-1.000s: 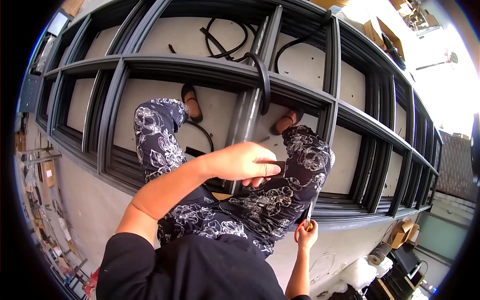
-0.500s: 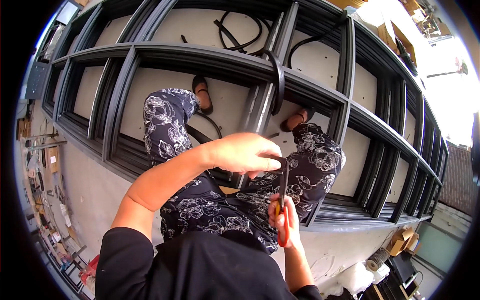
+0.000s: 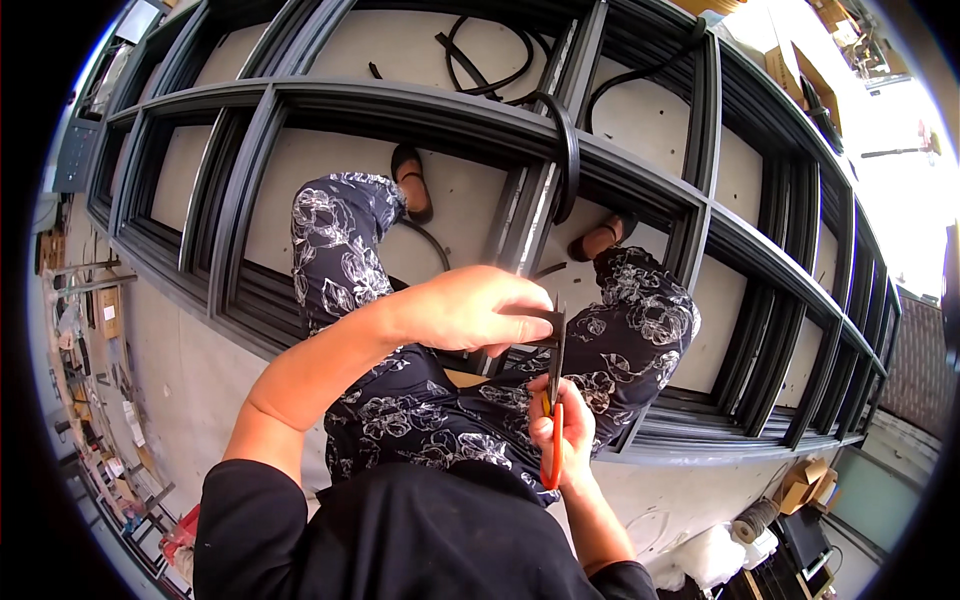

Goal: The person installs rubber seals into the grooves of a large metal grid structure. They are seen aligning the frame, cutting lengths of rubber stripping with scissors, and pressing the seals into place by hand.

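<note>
Above my lap, my left hand [image 3: 478, 310] pinches the end of a black rubber strip [image 3: 547, 322] between thumb and fingers. My right hand [image 3: 565, 436] grips scissors [image 3: 556, 372] with orange and yellow handles, their blades pointing away from me. The blades cross the strip's end, just right of my left fingertips. Whether they have cut into it is too small to tell. Most of the strip is hidden by my left hand and forearm. My legs stand inside openings of a large dark grey metal frame [image 3: 420, 115].
Another black strip [image 3: 568, 165] bends over the frame's middle bar, and a loose loop of black strip [image 3: 530, 65] lies on the floor beyond. A cardboard box [image 3: 800, 480] and a white plastic bag [image 3: 712, 555] sit at the lower right. Stacked materials [image 3: 110, 330] line the left side.
My right hand and the scissors have shifted slightly left, and the blades have come across the strip's end. My left hand has moved a little left and keeps its pinch.
</note>
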Motion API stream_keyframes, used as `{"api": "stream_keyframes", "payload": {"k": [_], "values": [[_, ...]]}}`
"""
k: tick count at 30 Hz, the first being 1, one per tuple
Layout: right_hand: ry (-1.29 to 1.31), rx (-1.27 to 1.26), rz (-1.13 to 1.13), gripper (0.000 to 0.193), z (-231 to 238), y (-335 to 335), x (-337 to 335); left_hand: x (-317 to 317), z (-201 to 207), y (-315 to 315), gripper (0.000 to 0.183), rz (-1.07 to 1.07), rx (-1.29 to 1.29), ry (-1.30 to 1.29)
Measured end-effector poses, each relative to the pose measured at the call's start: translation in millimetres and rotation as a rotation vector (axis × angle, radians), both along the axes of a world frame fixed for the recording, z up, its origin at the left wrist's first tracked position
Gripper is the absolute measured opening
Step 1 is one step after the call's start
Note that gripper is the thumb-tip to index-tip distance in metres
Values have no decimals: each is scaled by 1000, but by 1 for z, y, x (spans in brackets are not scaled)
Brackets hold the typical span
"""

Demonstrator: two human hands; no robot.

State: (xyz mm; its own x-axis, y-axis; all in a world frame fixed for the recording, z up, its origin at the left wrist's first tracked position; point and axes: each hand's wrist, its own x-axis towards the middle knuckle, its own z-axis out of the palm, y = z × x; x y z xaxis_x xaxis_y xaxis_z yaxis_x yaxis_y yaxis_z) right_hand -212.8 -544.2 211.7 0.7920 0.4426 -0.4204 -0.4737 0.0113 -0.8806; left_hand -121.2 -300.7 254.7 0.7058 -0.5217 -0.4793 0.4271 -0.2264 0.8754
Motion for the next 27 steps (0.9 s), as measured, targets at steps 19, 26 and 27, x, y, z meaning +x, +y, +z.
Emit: {"api": "stream_keyframes", "payload": {"k": [19,26,27], "values": [[88,-132,21,48,2,-34,16,5,2,7,28,7,-17,35],[40,-279,564,60,49,-80,94,14,18,14,36,-153,123,-55],[27,-345,626,61,57,-78,103,13,19,14,36,-159,133,-61]]}}
